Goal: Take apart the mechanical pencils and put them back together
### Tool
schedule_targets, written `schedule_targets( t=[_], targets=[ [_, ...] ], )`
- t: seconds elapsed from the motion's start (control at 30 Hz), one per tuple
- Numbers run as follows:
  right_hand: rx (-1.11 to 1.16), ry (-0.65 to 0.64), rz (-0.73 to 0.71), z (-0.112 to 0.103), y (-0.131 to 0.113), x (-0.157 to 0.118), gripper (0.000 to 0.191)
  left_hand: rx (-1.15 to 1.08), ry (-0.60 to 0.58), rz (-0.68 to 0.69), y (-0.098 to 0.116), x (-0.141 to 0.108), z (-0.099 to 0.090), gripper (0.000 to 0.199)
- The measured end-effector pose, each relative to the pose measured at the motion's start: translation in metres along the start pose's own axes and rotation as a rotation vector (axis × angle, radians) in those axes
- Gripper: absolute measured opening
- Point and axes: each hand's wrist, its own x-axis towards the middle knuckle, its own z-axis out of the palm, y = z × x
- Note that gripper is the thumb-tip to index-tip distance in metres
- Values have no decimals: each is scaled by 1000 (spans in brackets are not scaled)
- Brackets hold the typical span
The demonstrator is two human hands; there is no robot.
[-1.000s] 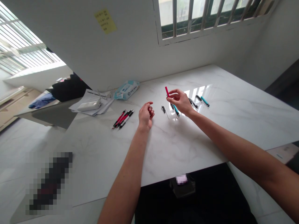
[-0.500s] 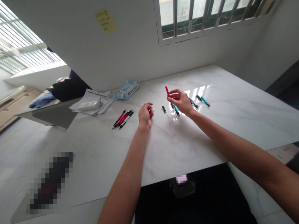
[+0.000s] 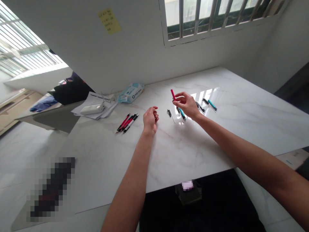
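My right hand (image 3: 186, 104) is raised over the table, thumb and fingers pinching a red pen barrel (image 3: 172, 93) that stands nearly upright. My left hand (image 3: 150, 120) rests on the tabletop with its fingers loosely curled and apart; nothing shows in it. Between the hands lie a black pen part (image 3: 169, 113) and a thin white refill (image 3: 172, 116). Below my right hand is a teal pen barrel (image 3: 182, 113) with more parts around it. Farther right lies another teal barrel (image 3: 212, 104) beside black pieces. Several red, black and white pens (image 3: 127, 123) lie grouped left of my left hand.
A blue and white wipes pack (image 3: 131, 93) sits against the wall. Left of it, a white device (image 3: 92, 109) lies on papers (image 3: 107, 111). The marble-patterned table (image 3: 193, 151) has its front edge near my lap. A yellow note (image 3: 109, 21) sticks to the wall.
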Motion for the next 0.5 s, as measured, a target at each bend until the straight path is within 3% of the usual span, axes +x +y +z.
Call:
schedule_targets(
  t=[0.5],
  targets=[
    [-21,10,-7,-1,1,1,38,41,-23,34,0,0,1,8]
  ],
)
